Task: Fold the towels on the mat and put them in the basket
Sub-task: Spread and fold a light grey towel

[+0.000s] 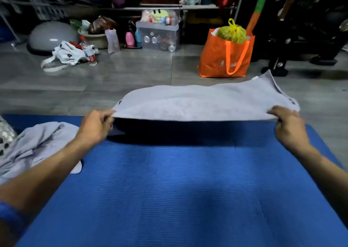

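A light grey towel (203, 103) is stretched in the air above the far edge of the blue mat (169, 190). My left hand (96, 125) pinches its near left corner. My right hand (289, 126) grips its near right corner. The towel's far part billows away from me over the floor. More grey towels (37, 145) lie crumpled in a heap on the left side of the mat, partly under my left forearm. I see no basket in view.
Grey tiled floor lies beyond the mat. An orange shopping bag (226, 54) with a yellow bag inside stands at the back right. A white bag and bottle (71, 54), a clear storage box (160, 36) and dark equipment (301, 30) line the back.
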The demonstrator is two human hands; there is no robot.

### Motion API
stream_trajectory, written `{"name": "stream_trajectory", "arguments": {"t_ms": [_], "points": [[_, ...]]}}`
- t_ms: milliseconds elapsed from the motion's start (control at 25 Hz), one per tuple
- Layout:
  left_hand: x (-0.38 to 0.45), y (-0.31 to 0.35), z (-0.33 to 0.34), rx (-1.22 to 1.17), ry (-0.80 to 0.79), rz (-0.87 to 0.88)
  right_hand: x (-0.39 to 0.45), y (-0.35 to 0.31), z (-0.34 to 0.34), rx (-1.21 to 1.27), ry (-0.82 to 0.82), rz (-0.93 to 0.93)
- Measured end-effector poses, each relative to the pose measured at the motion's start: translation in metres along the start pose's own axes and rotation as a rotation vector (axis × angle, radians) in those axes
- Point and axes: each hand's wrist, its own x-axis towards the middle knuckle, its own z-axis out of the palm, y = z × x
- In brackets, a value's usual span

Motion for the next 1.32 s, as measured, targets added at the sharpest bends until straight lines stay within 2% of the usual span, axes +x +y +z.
{"name": "stream_trajectory", "arguments": {"t_ms": [80,200,360,480,560,640,720,760,840,880,960,1040,1120,1200,1240,1320], "points": [[-0.04,-0.018,0.032,0.225,-0.243,-0.02,-0.053,0.019,0.022,-0.133,-0.187,0.094],[-0.094,-0.04,0.075,0.435,-0.592,-0.02,-0.12,0.036,0.041,-0.178,-0.463,0.258],[-0.141,-0.038,0.112,0.549,-0.856,0.089,-0.179,0.047,0.05,-0.296,-0.705,0.401],[-0.154,-0.025,0.121,0.615,-1.083,0.122,-0.208,0.051,0.041,-0.348,-0.794,0.414],[-0.149,-0.013,0.121,0.586,-1.267,0.126,-0.219,0.056,0.038,-0.348,-0.793,0.407],[-0.137,0.011,0.123,0.525,-1.351,0.151,-0.225,0.063,0.04,-0.323,-0.727,0.47],[-0.121,0.046,0.126,0.443,-1.234,0.211,-0.226,0.062,0.042,-0.24,-0.576,0.532],[-0.111,0.066,0.127,0.401,-1.171,0.238,-0.226,0.062,0.043,-0.169,-0.45,0.599],[-0.09,0.112,0.126,0.397,-1.125,0.345,-0.222,0.062,0.043,-0.028,-0.249,0.846],[-0.081,0.133,0.125,0.438,-1.125,0.427,-0.219,0.064,0.044,0.055,-0.234,0.98],[-0.068,0.175,0.129,0.545,-1.132,0.609,-0.217,0.068,0.046,0.408,-0.194,1.232],[-0.066,0.21,0.144,0.595,-1.151,0.691,-0.216,0.078,0.049,0.843,-0.098,1.417],[-0.078,0.231,0.175,0.54,-1.158,0.633,-0.215,0.087,0.047,1.188,-0.004,1.521],[-0.105,0.239,0.217,0.405,-1.142,0.49,-0.209,0.094,0.048,1.395,0.151,1.584],[-0.124,0.24,0.236,0.343,-1.14,0.416,-0.205,0.098,0.051,1.387,0.244,1.604],[-0.165,0.243,0.27,0.293,-1.133,0.346,-0.203,0.117,0.063,1.101,0.375,1.606]]}}
